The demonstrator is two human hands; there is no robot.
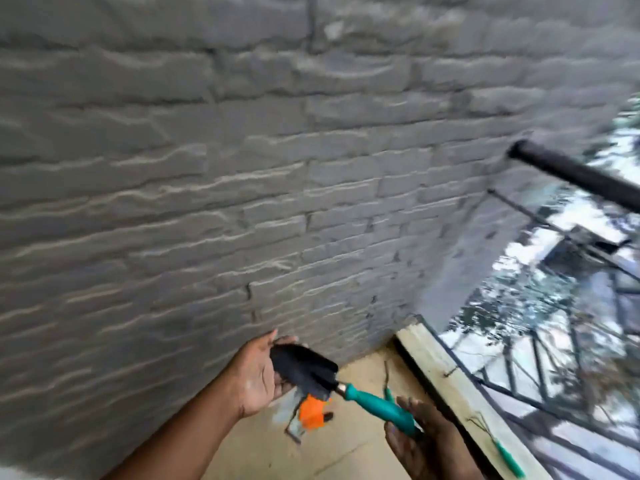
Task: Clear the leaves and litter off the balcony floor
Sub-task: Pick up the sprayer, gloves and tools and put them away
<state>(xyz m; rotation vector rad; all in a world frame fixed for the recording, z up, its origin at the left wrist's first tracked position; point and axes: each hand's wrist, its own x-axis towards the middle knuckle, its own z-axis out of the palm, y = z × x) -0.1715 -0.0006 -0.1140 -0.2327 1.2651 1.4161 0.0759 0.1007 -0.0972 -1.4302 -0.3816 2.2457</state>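
Head view: grey brick wall (207,168), tan balcony floor (332,445), black railing (571,171).

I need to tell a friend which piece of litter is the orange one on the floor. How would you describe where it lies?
Start at the grey brick wall and follow it down to the tan balcony floor. There, just under the black blade of the trowel, lies the orange scrap. It is the only bright orange thing; the other litter beside it is pale or dark.
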